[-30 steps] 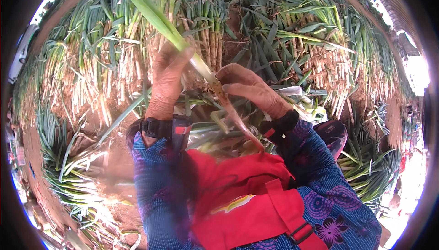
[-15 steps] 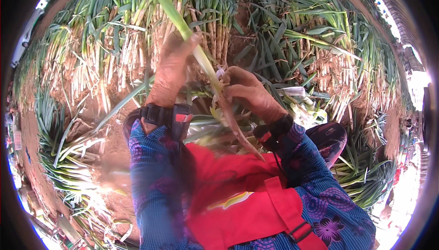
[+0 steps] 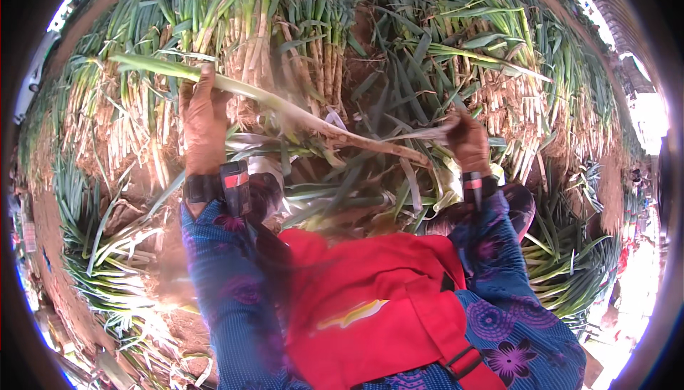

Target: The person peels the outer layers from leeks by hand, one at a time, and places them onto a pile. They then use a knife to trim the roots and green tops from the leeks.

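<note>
Fingers of L hand [image 3: 204, 122] clamp a green onion [image 3: 306, 117], slanting upper L to just R of ctr; R hand [image 3: 468, 144] fingers, blurred, look pinched on a peel strip [image 3: 425, 133]. Prob. mid-peel; next move calls for steady L hold, R pulling strip clear.

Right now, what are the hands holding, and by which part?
The left hand holds a long green onion where its green top turns pale; the right hand seems to pinch a thin pale strip by one end.
</note>
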The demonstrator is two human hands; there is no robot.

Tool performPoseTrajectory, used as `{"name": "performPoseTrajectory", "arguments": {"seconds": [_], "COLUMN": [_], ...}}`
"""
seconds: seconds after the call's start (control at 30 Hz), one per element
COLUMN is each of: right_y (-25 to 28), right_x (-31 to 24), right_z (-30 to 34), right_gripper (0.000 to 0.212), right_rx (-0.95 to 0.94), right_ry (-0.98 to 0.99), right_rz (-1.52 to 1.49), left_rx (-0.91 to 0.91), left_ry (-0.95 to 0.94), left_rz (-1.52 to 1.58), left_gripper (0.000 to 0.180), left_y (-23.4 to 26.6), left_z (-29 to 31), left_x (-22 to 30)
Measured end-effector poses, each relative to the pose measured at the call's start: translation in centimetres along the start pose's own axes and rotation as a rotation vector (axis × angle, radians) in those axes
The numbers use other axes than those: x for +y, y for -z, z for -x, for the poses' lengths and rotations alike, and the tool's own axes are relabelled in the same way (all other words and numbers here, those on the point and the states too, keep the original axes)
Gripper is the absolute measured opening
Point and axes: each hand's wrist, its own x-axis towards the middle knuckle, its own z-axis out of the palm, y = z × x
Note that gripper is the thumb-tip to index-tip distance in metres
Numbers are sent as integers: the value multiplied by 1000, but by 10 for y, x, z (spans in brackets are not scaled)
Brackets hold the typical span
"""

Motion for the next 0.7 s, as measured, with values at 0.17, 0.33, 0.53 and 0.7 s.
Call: {"name": "performPoseTrajectory", "arguments": {"seconds": [0.17,0.33,0.53,0.7], "right_y": [116,-3,-157,-161], "right_x": [-119,-56,61,82], "right_z": [0,5,71,74], "right_gripper": [4,40,33,28], "right_rx": [181,267,-576,-515], "right_ry": [352,478,99,202], "right_rz": [227,1251,1367,1490], "left_rx": [-1,-19,-175,-144], "left_ry": [52,52,141,142], "left_rz": [48,-33,-100,-186], "left_gripper": [35,37,33,35], "left_y": [-11,-31,-64,-70], "left_z": [0,9,26,27], "left_x": [-7,-15,-25,-28]}}
